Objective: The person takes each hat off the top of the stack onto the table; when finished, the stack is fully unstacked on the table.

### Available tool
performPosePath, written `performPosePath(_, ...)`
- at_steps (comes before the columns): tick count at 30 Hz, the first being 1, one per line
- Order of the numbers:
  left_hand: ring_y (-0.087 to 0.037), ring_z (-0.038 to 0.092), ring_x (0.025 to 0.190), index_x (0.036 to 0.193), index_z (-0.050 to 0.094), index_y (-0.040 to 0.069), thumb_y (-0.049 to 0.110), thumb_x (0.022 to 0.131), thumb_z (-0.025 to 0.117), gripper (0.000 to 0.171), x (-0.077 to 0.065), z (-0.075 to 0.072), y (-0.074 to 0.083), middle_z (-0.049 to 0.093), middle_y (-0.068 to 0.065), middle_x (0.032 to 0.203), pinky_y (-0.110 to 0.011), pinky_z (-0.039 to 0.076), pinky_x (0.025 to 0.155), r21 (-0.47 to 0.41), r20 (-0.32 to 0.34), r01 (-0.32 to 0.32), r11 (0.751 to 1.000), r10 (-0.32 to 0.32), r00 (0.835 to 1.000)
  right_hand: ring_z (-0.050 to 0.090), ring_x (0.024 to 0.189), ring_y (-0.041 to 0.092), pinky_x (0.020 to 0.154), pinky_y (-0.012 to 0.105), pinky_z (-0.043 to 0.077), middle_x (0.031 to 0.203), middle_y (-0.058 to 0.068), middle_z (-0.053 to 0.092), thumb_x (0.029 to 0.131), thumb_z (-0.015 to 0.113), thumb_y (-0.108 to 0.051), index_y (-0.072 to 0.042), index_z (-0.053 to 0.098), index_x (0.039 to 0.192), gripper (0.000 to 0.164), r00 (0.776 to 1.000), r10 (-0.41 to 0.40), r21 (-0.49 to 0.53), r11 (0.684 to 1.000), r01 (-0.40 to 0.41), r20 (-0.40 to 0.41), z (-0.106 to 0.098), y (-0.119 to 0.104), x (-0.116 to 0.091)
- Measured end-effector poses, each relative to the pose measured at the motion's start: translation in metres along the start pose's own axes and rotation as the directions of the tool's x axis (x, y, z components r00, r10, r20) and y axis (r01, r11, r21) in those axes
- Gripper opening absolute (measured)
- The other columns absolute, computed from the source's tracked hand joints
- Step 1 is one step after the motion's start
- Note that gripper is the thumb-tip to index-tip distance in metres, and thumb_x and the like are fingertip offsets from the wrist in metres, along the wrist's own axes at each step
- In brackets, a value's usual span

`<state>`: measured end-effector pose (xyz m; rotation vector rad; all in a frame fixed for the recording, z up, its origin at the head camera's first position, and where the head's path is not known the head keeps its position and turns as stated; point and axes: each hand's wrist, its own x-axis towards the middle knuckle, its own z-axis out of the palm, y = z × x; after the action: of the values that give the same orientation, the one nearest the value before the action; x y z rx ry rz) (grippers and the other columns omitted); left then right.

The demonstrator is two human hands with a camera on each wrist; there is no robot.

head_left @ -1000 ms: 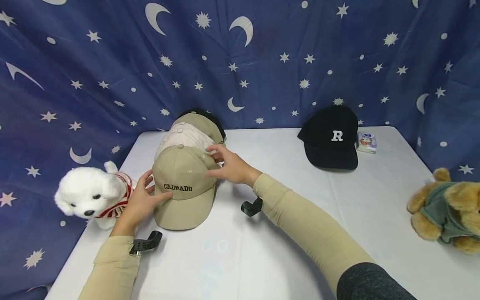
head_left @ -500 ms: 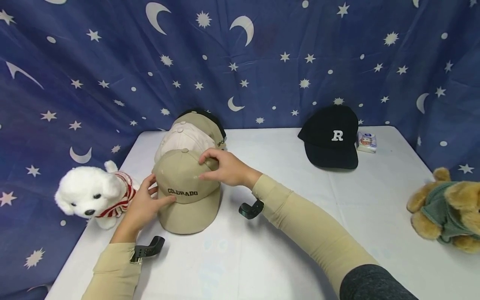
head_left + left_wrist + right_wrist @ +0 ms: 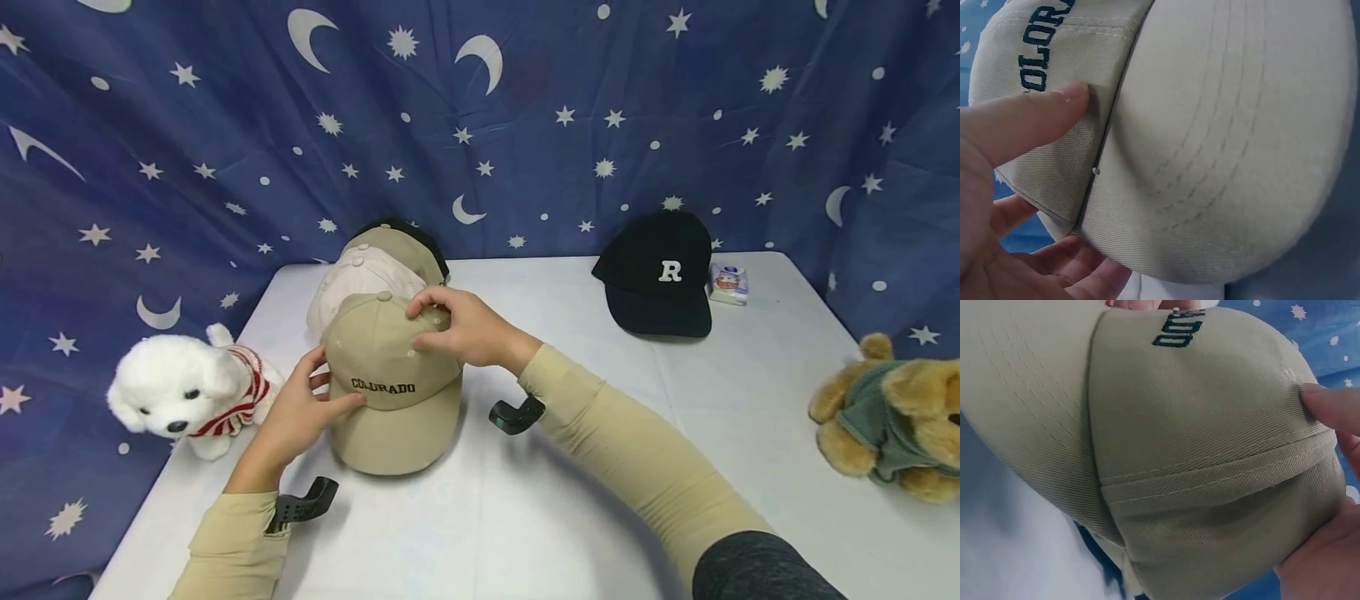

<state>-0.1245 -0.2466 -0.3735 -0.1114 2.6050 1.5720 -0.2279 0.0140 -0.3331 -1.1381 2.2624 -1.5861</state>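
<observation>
A khaki baseball cap (image 3: 382,354) with COLORADO stitched on its front is held between both hands, brim toward me. My left hand (image 3: 296,417) grips its left side: in the left wrist view the thumb (image 3: 1029,119) presses on the front panel below the lettering, fingers curled around the lower edge. On the crown's right side, my right hand (image 3: 476,333) pinches the fabric. Its thumb (image 3: 1332,409) lies on the crown in the right wrist view, with most of its fingers out of sight. Behind, a pale cap (image 3: 341,287) overlaps a tan-and-black cap (image 3: 408,250).
A white plush dog (image 3: 168,383) in a striped scarf sits left of the left hand. At the back right are a black cap (image 3: 652,267) with an R and a small packet (image 3: 729,285). A brown plush toy (image 3: 900,417) sits at the right on the white table (image 3: 555,500).
The khaki cap has shifted right and slightly toward me with both hands on it. More of the pale cap behind now shows.
</observation>
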Motion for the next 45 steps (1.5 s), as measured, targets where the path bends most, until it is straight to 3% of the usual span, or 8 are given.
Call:
performPosePath(10, -0.048, 0.048, 0.126, 0.159, 0.017, 0.007, 0.014, 0.086, 0.080, 0.097, 0.004, 0.020, 0.011, 0.039, -0.029, 0.146, -0.054, 0.046, 0.097, -0.008, 0.041, -0.047, 0.999, 0.047, 0.998, 0.058, 0.100, 0.016, 0.089, 0.027, 0.047, 0.111, 0.007, 0.062, 0.082, 0.076, -0.001, -0.004, 0.065, 0.107, 0.028, 0.999, -0.039, 0.021, 0.999, 0.039, -0.031, -0.024, -0.004, -0.016)
performPosePath(17, -0.042, 0.051, 0.122, 0.157, 0.024, 0.005, 0.010, 0.085, 0.080, 0.091, 0.008, 0.035, 0.017, 0.040, -0.025, 0.144, -0.046, 0.049, 0.092, -0.009, 0.063, -0.088, 0.996, 0.088, 0.994, 0.059, 0.101, 0.017, 0.089, 0.029, 0.047, 0.113, 0.010, 0.063, 0.082, 0.076, 0.001, -0.001, 0.063, 0.108, 0.029, 0.997, -0.026, 0.024, 0.999, 0.028, -0.068, -0.042, -0.008, -0.030)
performPosePath(28, -0.034, 0.056, 0.114, 0.154, 0.030, 0.001, 0.003, 0.082, 0.080, 0.088, 0.017, 0.054, 0.022, 0.038, -0.021, 0.146, -0.024, 0.051, 0.081, -0.097, 0.108, -0.109, 0.989, 0.119, 0.987, 0.060, 0.097, 0.018, 0.086, 0.029, 0.048, 0.113, 0.010, 0.064, 0.083, 0.077, 0.000, 0.001, 0.065, 0.110, 0.030, 0.997, 0.013, 0.004, 1.000, -0.012, -0.081, -0.068, -0.014, -0.051)
performPosePath(35, -0.033, 0.060, 0.108, 0.154, 0.028, -0.001, 0.002, 0.083, 0.079, 0.088, 0.019, 0.066, 0.031, 0.038, -0.022, 0.145, -0.027, 0.052, 0.081, -0.119, 0.146, -0.132, 0.984, 0.149, 0.978, 0.060, 0.093, 0.019, 0.082, 0.027, 0.049, 0.109, 0.013, 0.064, 0.082, 0.076, 0.006, 0.005, 0.063, 0.110, 0.030, 0.997, 0.009, 0.066, 0.998, -0.004, -0.083, -0.083, -0.016, -0.066)
performPosePath(45, -0.030, 0.061, 0.103, 0.153, 0.035, 0.004, 0.002, 0.080, 0.081, 0.086, 0.026, 0.087, 0.041, 0.044, -0.018, 0.142, -0.034, 0.053, 0.081, -0.113, 0.187, -0.146, 0.983, 0.165, 0.968, 0.060, 0.088, 0.015, 0.079, 0.024, 0.049, 0.105, 0.015, 0.063, 0.080, 0.075, 0.012, 0.009, 0.063, 0.107, 0.030, 0.996, -0.008, 0.077, 0.997, 0.016, -0.094, -0.106, -0.018, -0.087)
